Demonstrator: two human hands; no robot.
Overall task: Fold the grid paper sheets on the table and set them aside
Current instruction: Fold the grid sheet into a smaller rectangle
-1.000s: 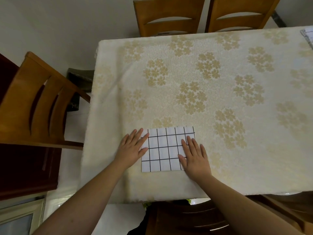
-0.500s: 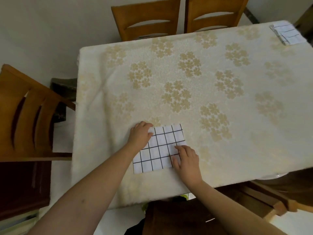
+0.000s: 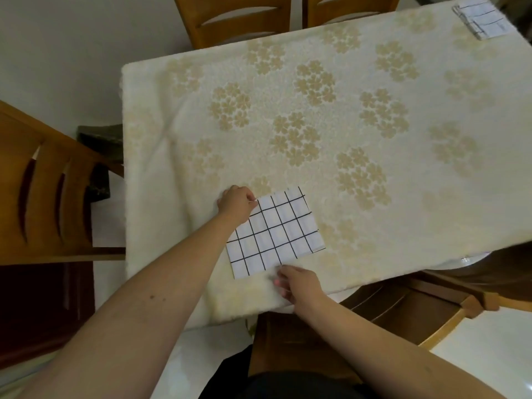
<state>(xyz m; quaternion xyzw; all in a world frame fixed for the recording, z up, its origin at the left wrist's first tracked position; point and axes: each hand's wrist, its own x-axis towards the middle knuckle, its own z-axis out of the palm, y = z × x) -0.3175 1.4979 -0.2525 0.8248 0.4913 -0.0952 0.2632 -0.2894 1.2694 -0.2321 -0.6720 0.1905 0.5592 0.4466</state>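
Observation:
A folded white grid paper sheet (image 3: 275, 231) with black lines lies near the table's front edge, turned slightly askew. My left hand (image 3: 237, 204) is curled at the sheet's far left corner and pinches it there. My right hand (image 3: 299, 283) sits at the sheet's near edge with its fingers curled at the paper's border; I cannot see whether they hold the edge. A stack of folded grid paper (image 3: 480, 20) lies at the table's far right corner.
The table (image 3: 374, 197) wears a cream cloth with gold flower clusters. Wooden chairs stand at the left (image 3: 51, 197), at the far side (image 3: 236, 21) and at the near right (image 3: 431, 309). A dark object (image 3: 100, 139) sits on the floor by the left chair.
Both hands went from lying flat on the sheet to curling at its edges. My right hand slid off to the near edge, and the sheet has rotated a little.

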